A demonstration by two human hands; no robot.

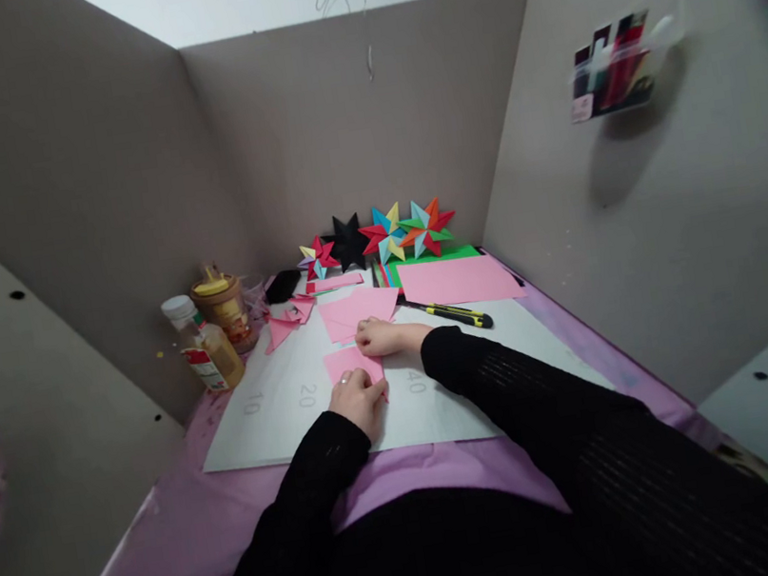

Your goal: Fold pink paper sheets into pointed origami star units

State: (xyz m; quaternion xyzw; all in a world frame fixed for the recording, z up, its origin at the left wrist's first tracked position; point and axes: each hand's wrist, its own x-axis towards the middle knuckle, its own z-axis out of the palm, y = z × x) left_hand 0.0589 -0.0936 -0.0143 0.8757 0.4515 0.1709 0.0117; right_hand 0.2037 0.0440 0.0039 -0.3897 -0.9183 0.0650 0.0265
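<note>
A small pink paper square lies on the white mat in front of me. My left hand rests on its near edge with the fingers curled down on the paper. My right hand presses on its far corner, fingers bent and together. Both arms wear black sleeves. Just beyond the hands lie larger pink sheets. Whether the paper is being pinched or only pressed flat is not clear.
Several folded paper stars stand at the back wall beside a black star. A pink sheet on green paper, a yellow-black utility knife, pink scraps, a glue bottle and a jar surround the mat. Grey partitions enclose the desk.
</note>
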